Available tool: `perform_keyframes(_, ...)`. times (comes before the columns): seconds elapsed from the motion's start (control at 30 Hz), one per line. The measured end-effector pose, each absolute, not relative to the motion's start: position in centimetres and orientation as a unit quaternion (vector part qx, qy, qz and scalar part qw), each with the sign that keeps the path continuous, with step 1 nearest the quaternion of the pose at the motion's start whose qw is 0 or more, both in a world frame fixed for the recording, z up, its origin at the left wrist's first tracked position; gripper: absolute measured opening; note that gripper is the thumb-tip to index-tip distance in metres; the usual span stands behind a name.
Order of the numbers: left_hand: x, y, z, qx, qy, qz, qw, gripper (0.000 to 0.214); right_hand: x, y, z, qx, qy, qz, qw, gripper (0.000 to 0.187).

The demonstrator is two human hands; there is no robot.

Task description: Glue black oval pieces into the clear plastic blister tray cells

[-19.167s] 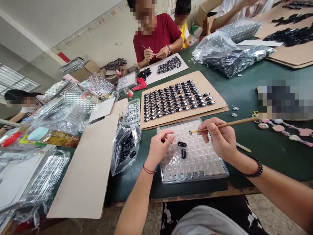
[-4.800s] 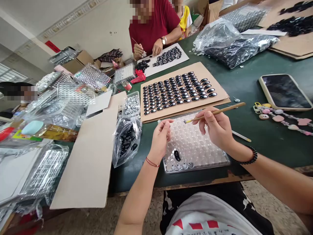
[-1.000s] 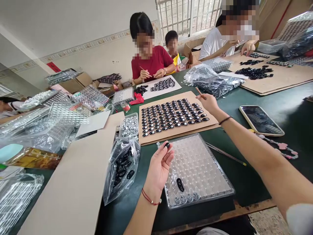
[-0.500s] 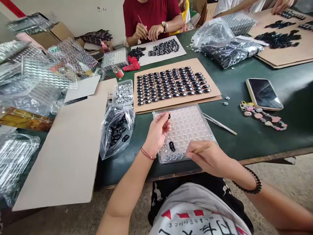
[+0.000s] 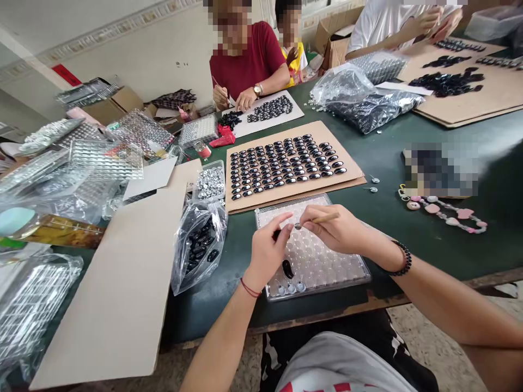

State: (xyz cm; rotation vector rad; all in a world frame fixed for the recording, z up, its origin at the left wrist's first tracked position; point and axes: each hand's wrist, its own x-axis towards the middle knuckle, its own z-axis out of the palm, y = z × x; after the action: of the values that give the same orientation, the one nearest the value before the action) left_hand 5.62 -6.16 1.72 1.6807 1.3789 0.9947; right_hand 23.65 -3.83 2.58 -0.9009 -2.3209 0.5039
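Observation:
My left hand (image 5: pixel 267 250) pinches a small glossy black piece (image 5: pixel 277 234) above a clear plastic tray with round cells (image 5: pixel 327 267). In my right hand (image 5: pixel 341 231) is a thin wooden stick (image 5: pixel 327 218), its shaft slanting through the fingers. A small round silver disc (image 5: pixel 298 225) shows at the fingertips of that hand, close to the left thumb; whether the stick or the fingers carry it I cannot tell. Another black curved piece (image 5: pixel 287 269) lies on the tray. Three round discs (image 5: pixel 291 287) sit along its near edge.
Behind the tray, cardboard (image 5: pixel 298 188) bears rows of black pieces. A box of silver discs (image 5: pixel 209 182), a bag of black pieces (image 5: pixel 200 247) and a cardboard sheet (image 5: pixel 110 283) are left. A bead strap (image 5: pixel 445 209) lies right. Co-workers (image 5: pixel 249 65) sit opposite.
My right hand has risen from the tray's near edge to beside my left hand, and a silver disc now shows at its fingertips. The head view has tilted up.

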Motion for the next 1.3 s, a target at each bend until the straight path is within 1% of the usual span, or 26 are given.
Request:
perform_keyframes(0.07,5.9,-6.3,1.3,0.671,0.529,0.366,0.369,0.021,23.6,-4.2,1.8,-0.342,-0.871,0.188,0.298,0.024)
perform_keyframes(0.2,6.2,-6.2,0.7,0.626,0.552,0.383,0.396,0.011,23.4,-5.0,0.8,-0.341,-0.87,0.149,0.323,0.024)
perform_keyframes(0.27,6.1,-6.0,0.7,0.65,0.557,0.356,0.375,0.008,23.2,-5.1,0.4,-0.347,-0.863,0.137,0.34,0.024)
perform_keyframes(0.37,6.0,-5.9,1.1,0.716,0.546,0.282,0.333,0.016,23.0,-5.0,-0.2,-0.361,-0.846,0.133,0.369,0.023)
perform_keyframes(0.47,6.0,-5.7,1.4,0.725,0.547,0.257,0.331,0.02,23.0,-4.9,-0.5,-0.369,-0.831,0.136,0.394,0.021)
perform_keyframes(0.63,5.8,-5.4,1.6,0.656,0.572,0.29,0.399,0.023,23.1,-4.9,-0.1,-0.386,-0.789,0.198,0.434,0.021)
perform_keyframes(0.77,5.6,-5.1,1.7,0.607,0.575,0.308,0.454,0.025,23.1,-4.9,-0.1,-0.39,-0.769,0.219,0.457,0.021)
perform_keyframes(1.03,5.2,-5.2,2.2,0.651,0.561,0.303,0.413,0.023,23.0,-4.9,-0.4,-0.394,-0.773,0.201,0.455,0.02)
perform_keyframes(1.13,4.8,-5.0,2.3,0.627,0.575,0.333,0.407,0.022,23.2,-4.8,-0.3,-0.404,-0.762,0.192,0.468,0.019)
perform_keyframes(1.23,4.7,-5.0,2.2,0.608,0.579,0.353,0.413,0.022,23.3,-4.8,-0.1,-0.423,-0.729,0.215,0.493,0.022)
perform_keyframes(1.3,4.9,-5.1,2.0,0.613,0.566,0.338,0.436,0.027,23.2,-4.8,0.0,-0.427,-0.704,0.249,0.509,0.023)
